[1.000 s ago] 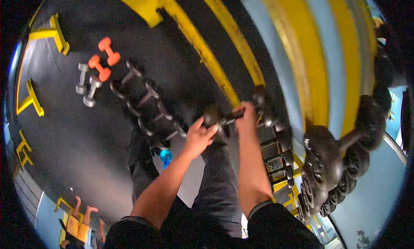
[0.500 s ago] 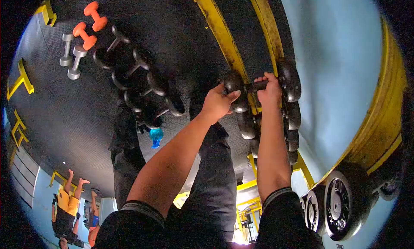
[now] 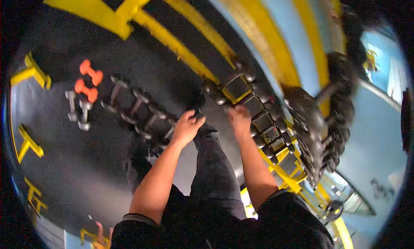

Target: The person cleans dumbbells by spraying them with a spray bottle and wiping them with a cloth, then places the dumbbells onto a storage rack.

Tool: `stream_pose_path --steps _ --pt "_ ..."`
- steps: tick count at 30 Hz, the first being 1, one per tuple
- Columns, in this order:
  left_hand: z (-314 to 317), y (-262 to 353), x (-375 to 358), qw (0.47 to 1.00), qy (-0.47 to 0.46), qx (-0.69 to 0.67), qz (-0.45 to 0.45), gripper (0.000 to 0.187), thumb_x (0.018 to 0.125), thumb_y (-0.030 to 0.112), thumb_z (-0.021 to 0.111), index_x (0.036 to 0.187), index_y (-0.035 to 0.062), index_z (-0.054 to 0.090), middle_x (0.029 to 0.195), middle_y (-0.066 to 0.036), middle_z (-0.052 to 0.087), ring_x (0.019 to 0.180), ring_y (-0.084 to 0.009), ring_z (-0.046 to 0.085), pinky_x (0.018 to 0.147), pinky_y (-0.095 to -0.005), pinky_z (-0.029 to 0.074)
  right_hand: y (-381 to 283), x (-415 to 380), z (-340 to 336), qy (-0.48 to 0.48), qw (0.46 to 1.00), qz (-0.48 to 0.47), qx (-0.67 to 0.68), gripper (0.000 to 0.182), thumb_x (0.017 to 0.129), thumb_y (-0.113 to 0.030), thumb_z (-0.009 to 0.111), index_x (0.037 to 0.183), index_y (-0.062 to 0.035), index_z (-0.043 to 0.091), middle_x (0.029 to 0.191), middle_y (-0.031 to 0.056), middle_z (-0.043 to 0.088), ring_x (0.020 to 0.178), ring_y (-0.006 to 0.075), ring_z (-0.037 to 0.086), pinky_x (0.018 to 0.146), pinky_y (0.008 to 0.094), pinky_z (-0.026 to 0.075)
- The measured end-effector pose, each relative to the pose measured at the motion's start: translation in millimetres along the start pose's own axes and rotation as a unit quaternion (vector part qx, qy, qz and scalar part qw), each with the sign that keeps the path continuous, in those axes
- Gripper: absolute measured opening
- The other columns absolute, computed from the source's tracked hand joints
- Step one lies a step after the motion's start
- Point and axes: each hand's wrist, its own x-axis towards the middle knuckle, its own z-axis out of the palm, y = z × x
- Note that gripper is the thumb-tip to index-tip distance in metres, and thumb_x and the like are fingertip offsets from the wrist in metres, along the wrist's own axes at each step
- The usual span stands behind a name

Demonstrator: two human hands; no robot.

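My left hand hovers over my dark trousers, thumb and fingers apart, holding nothing. My right hand is beside the low yellow rack, blurred by motion; its fingers look partly bent. Just beyond it, a black dumbbell rests across the rack's rails at the end of a row. More black dumbbells follow along the rack toward my body. On the floor to the left of my left hand lies a group of several black dumbbells.
Two orange dumbbells and two grey dumbbells lie on the black floor at left. An upper tier of black dumbbells stands at right. Yellow frame parts stand at the left edge. Part of another person shows at bottom left.
Both hands have come away from the black dumbbell they were on, which now sits on the rack. My left hand moved left and opened. The view has turned, showing more of the upper rack.
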Motion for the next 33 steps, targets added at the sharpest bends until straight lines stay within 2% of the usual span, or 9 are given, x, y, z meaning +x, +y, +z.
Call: stream_pose_path --steps 2,3,9,14,20,21,26,30,33 --pt "-56 8 -39 0.99 -0.089 -0.088 -0.063 0.056 0.079 0.032 0.074 0.119 -0.003 0.054 0.101 -0.013 0.065 0.088 -0.0162 0.061 0.073 -0.0279 0.048 -32 -77 5 0.023 0.997 0.014 0.077 0.023 0.076 -0.01 0.07 0.092 -0.0043 0.055 0.07 0.0017 0.057 0.058 0.0111 0.051 0.052 0.0256 0.041" --pt "-83 1 -56 0.993 -0.067 -0.085 -0.051 0.054 0.08 0.029 0.074 0.118 -0.0023 0.054 0.101 -0.011 0.065 0.086 -0.0146 0.06 0.07 -0.0275 0.048 -78 -125 2 0.005 0.996 0.052 0.071 0.022 0.076 -0.005 0.069 0.094 -0.0031 0.056 0.075 0.0031 0.06 0.063 0.0103 0.053 0.054 0.0254 0.042" --pt "-238 25 -160 0.994 -0.077 0.019 -0.07 0.054 0.082 0.032 0.071 0.125 0.0062 0.051 0.102 -0.004 0.06 0.084 -0.0124 0.056 0.067 -0.0289 0.048 -148 -271 24 -0.019 0.992 -0.037 0.121 0.023 0.078 -0.006 0.069 0.097 -0.0016 0.057 0.083 0.005 0.064 0.075 0.0111 0.059 0.068 0.0244 0.047" --pt "-300 46 -207 0.994 -0.056 0.083 -0.05 0.055 0.083 0.036 0.069 0.126 0.0092 0.049 0.106 -0.004 0.059 0.087 -0.0129 0.056 0.07 -0.0293 0.047 -167 -331 60 -0.028 0.992 -0.06 0.111 0.029 0.075 -0.013 0.074 0.095 -0.0011 0.057 0.081 0.0091 0.066 0.076 0.0156 0.062 0.071 0.0294 0.049" --pt "-317 16 -226 0.992 -0.067 0.101 -0.036 0.05 0.082 0.033 0.07 0.123 0.0103 0.052 0.106 -0.003 0.06 0.088 -0.0132 0.054 0.068 -0.0289 0.047 -132 -370 77 -0.069 0.993 -0.057 0.071 0.027 0.074 -0.016 0.073 0.091 -0.0023 0.057 0.081 0.0088 0.066 0.075 0.0153 0.062 0.07 0.0307 0.049" --pt "-316 10 -230 0.993 -0.053 0.101 -0.027 0.057 0.079 0.033 0.074 0.125 0.007 0.051 0.098 -0.006 0.062 0.086 -0.0148 0.058 0.068 -0.033 0.049 -129 -380 76 -0.077 0.993 -0.046 0.078 0.027 0.073 -0.017 0.073 0.089 -0.0028 0.057 0.081 0.0084 0.065 0.076 0.0154 0.062 0.071 0.031 0.05" --pt "-308 -21 -246 0.989 -0.073 0.121 -0.034 0.054 0.079 0.031 0.074 0.123 0.0072 0.052 0.095 -0.002 0.061 0.077 -0.0111 0.054 0.063 -0.0285 0.047 -84 -409 83 -0.073 0.992 -0.045 0.096 0.029 0.073 -0.02 0.073 0.091 -0.001 0.059 0.083 0.0113 0.066 0.08 0.0195 0.063 0.075 0.0318 0.049" --pt "-286 -53 -262 0.972 -0.105 0.206 -0.049 0.055 0.079 0.029 0.074 0.124 0.0071 0.051 0.097 -0.002 0.061 0.074 -0.0103 0.053 0.06 -0.0279 0.047 -26 -461 69 0.002 0.992 -0.027 0.126 0.029 0.075 -0.013 0.073 0.096 0.0002 0.058 0.08 0.0062 0.064 0.075 0.0126 0.059 0.068 0.0287 0.049" --pt "-260 -79 -286 0.957 -0.139 0.255 -0.016 0.056 0.08 0.028 0.073 0.126 0.007 0.051 0.099 -0.004 0.061 0.08 -0.0111 0.054 0.064 -0.0291 0.047 45 -513 63 0.038 0.979 0.019 0.201 0.028 0.074 -0.013 0.076 0.094 -0.0002 0.061 0.08 0.006 0.064 0.075 0.0126 0.06 0.07 0.0286 0.05"
